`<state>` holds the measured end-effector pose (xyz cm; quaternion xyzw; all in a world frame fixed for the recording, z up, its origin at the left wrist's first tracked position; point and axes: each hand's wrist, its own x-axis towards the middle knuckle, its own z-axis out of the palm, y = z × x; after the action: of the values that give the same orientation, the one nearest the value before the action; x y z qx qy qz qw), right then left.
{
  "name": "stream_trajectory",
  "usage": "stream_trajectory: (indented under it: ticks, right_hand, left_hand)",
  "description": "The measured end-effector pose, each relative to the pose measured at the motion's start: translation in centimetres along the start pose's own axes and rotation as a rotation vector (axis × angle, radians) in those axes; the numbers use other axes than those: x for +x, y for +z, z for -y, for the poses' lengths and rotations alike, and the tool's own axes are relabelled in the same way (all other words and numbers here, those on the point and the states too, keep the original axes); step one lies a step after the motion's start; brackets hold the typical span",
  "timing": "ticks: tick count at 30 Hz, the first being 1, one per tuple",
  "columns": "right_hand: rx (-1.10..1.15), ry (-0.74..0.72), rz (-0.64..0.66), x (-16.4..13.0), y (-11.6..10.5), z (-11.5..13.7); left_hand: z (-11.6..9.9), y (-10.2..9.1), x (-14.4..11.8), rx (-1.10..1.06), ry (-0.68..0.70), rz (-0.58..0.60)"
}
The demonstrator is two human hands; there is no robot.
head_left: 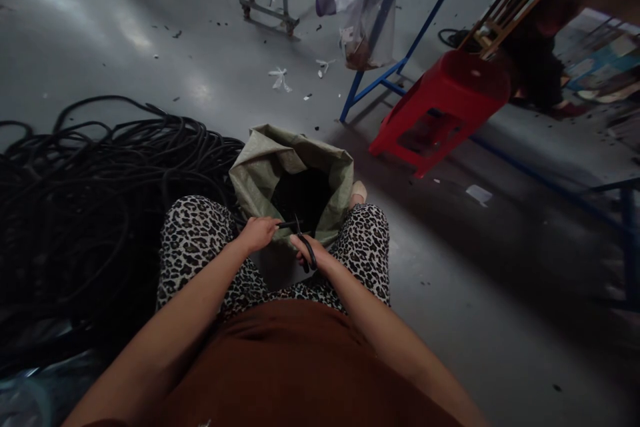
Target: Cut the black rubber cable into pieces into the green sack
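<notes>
My left hand (259,233) is closed around a black rubber-like cord (289,224), whose end sticks out to the right over the sack's near rim. In my right hand (313,250) is a pair of scissors (309,255) with black handles, fingers wrapped round them. The blades point up and meet the cord; whether they are fully closed I cannot make out. Between my knees stands an open pale green woven sack (255,160), its inside dark, with black contents hard to tell apart.
A big heap of black cord (150,147) lies to my left. A red plastic stool (440,107) stands at the right by a blue-framed table (379,83) with a clear plastic bag (370,13). Behind are a wheeled metal frame (267,10) and floor scraps. Another person's legs (537,73) show at upper right.
</notes>
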<state>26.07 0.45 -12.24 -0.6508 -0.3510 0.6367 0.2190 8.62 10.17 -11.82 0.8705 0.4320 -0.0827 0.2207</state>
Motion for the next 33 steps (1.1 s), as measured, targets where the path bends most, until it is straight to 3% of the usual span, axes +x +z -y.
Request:
stream_trajectory:
  ticks: [15,28,33]
  right_hand:
    - [-0.002,-0.004,-0.013,0.5,0.2,-0.3]
    - [-0.037,-0.037,-0.165,0.1,-0.4,0.1]
    - [-0.045,-0.028,-0.177,0.0,-0.6,0.1]
  left_hand:
    - [-0.1,-0.2,0.0,-0.024,0.023,0.012]
    - [0.0,-0.9,-0.2,-0.076,-0.026,-0.079]
    - [-0.1,-1.2,-0.4,-0.003,-0.053,-0.041]
